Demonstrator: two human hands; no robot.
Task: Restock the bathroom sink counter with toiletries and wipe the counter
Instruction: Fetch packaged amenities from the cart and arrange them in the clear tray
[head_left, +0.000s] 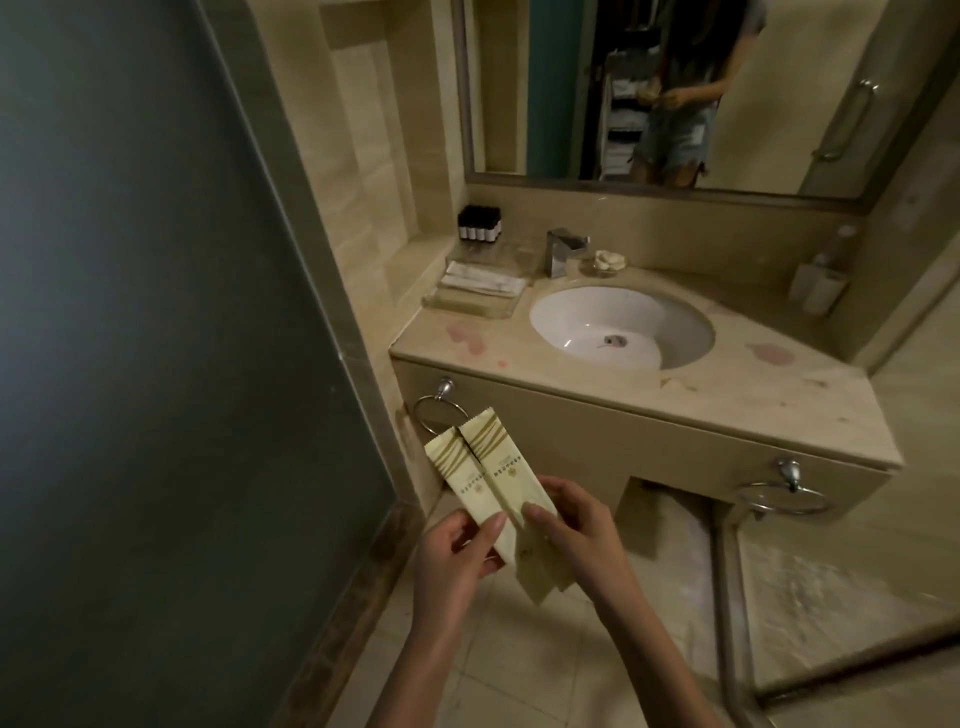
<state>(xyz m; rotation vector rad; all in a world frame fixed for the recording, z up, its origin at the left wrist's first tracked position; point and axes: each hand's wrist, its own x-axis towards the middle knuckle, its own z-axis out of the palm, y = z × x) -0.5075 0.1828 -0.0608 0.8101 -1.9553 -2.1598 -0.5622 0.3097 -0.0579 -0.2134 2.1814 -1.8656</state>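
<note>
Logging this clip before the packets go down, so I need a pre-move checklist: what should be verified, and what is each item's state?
1. Packets secure: left hand and right hand both grip them. Ok.
2. Packet count: two fronts show, with more edges behind. Cannot tell.
3. Tray has room: other packets lie toward its back and the front strip looks bare. Ok.
4. Counter clean: pink stains in front of the tray. Not ok.
5. Cloth for wiping: none in view. Cannot tell.
</note>
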